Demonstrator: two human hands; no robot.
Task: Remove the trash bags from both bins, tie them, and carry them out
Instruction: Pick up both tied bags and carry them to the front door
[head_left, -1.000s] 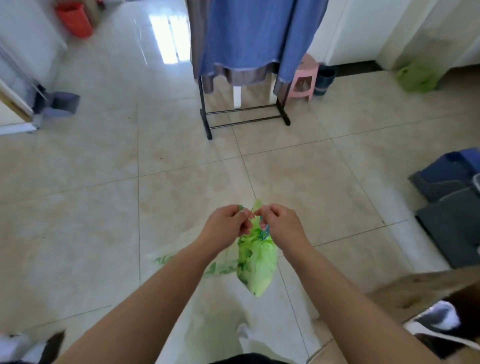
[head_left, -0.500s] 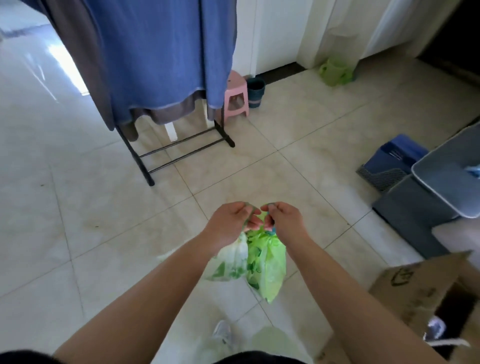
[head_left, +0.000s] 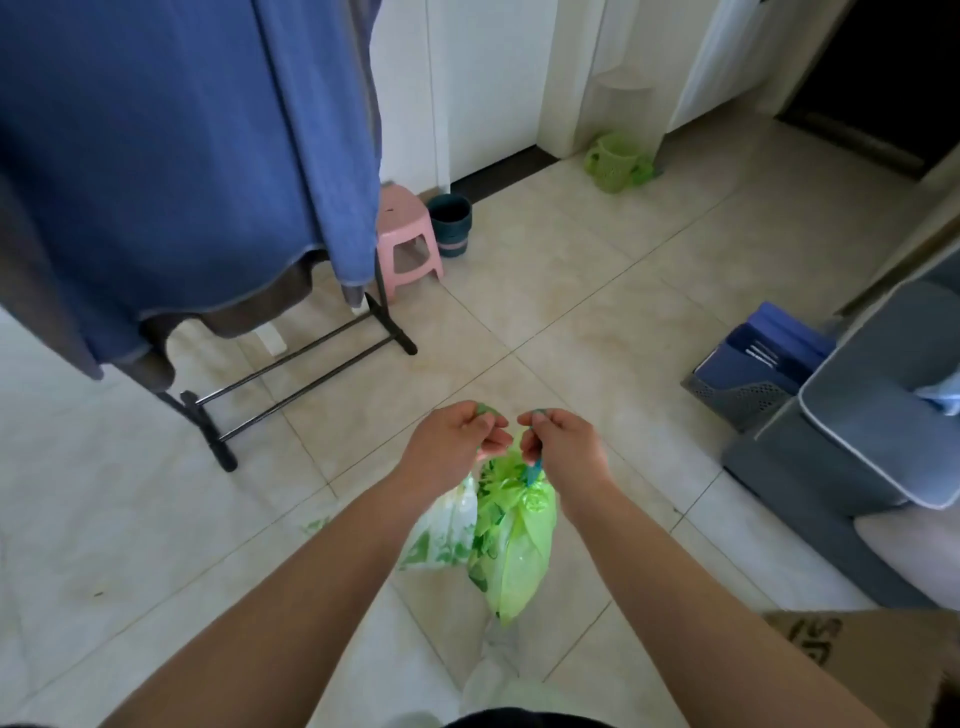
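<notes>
**Grips drawn apart on the bag's ends**

Since half a second ago our two grips have parted. They were knuckle to knuckle, and now a small gap shows between them, low in the middle of the frame. Our left grip (head_left: 457, 439) is curled round one green end and our right grip (head_left: 563, 447) round the other. The green trash bag (head_left: 514, 545) hangs below them in the air, above the floor tiles (head_left: 571, 291). A second, white bag (head_left: 447, 535) with green print hangs just beside it, under our left wrist.

We judge that the knot is being drawn shut. To do it well, we should pull both ends evenly sideways, low against the gathered neck, so the thin plastic cinches without tearing.

Our grips cover the knot itself, so we cannot tell whether it has closed. How the white bag is held is hidden too. A cardboard box (head_left: 857, 660) is cut off at the lower right.
</notes>
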